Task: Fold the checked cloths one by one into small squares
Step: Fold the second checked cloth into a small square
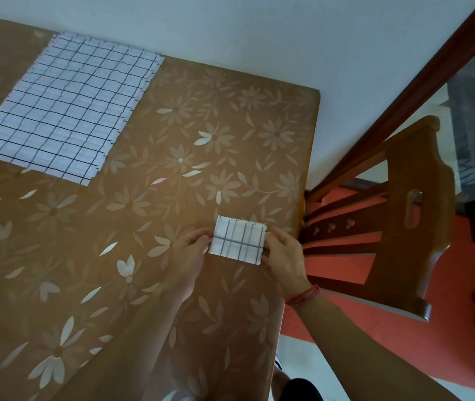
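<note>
Between left hand [189,251] and right hand [284,256], folded checked cloth [237,241]

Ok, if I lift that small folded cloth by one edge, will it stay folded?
Probably not: the folded cloth looks thin and soft, so layers would likely sag open. It seems light; left hand and right hand pinch its sides. It may slide on the glossy tablecloth.

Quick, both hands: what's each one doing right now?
Left hand: pinching the folded checked cloth at its left edge.
Right hand: pinching its right edge.
</note>
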`<state>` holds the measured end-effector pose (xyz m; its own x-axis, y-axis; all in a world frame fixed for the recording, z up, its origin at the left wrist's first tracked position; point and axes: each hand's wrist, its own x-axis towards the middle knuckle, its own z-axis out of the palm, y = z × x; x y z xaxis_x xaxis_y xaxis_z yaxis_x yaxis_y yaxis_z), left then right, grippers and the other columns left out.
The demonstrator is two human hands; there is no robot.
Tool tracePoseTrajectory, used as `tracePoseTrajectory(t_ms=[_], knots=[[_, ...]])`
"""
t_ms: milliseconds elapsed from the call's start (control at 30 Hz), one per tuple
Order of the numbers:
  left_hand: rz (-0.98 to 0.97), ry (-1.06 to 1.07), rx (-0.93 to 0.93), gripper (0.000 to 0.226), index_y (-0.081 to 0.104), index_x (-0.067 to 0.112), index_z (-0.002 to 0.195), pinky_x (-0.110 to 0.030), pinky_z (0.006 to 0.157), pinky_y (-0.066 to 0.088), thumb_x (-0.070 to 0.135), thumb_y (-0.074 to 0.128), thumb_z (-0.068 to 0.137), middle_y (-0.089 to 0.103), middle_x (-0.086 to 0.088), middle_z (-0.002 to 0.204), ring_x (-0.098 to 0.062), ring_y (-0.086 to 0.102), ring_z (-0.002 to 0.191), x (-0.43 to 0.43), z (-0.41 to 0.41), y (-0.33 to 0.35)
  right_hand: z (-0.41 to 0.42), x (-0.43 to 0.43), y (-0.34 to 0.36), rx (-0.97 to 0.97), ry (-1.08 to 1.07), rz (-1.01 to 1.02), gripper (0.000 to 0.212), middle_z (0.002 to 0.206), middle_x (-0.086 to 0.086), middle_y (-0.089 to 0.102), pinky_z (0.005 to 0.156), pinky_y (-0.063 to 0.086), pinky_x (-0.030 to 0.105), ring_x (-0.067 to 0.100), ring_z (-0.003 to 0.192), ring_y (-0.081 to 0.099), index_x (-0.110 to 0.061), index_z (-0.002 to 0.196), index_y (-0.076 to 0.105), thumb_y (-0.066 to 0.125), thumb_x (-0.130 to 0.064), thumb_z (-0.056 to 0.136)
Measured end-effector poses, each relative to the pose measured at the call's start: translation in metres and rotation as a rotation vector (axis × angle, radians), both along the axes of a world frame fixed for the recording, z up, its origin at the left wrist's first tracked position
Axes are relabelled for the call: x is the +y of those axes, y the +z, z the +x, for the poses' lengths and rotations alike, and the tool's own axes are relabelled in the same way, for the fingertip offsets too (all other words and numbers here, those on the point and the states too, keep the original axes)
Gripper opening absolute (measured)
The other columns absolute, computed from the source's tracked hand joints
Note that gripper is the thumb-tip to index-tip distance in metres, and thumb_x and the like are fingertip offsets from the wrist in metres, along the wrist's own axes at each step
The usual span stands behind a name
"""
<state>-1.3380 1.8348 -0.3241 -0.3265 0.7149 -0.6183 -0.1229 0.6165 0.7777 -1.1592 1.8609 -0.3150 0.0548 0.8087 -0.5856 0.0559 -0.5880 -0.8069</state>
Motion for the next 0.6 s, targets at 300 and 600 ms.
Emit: tracePoseTrajectory(t_ms=[300, 600], knots=[[0.069, -0.082, 0.147, 0.031, 0.060, 0.023, 0.128, -0.039, 0.081, 0.058, 0.024, 0.052, 0.098, 0.064, 0.003, 0.121, -0.018, 0.065, 0.104, -0.014, -0.016, 0.029, 0.000, 0.001, 0.012, -0.395, 0.236, 0.214, 0.020, 0.098, -0.003, 0.067, 0.079, 0.054, 0.033, 0.014, 0.093, 0.064, -0.021, 0.108, 0.061, 0.047, -0.028, 0.096], [0.181, -0.262, 0.763, 0.032, 0.057, 0.028, 0.126, -0.006, 0.086, 0.034, 0.021, 0.058, 0.095, 0.057, 0.011, 0.124, 0.001, 0.056, 0.108, -0.046, -0.069, 0.065, -0.054, 0.013, 0.020, -0.682, 0.689, 0.608, 0.046, 0.124, -0.002, 0.054, 0.099, 0.041, 0.028, 0.016, 0.114, 0.050, -0.018, 0.135, 0.048, 0.048, -0.035, 0.092]])
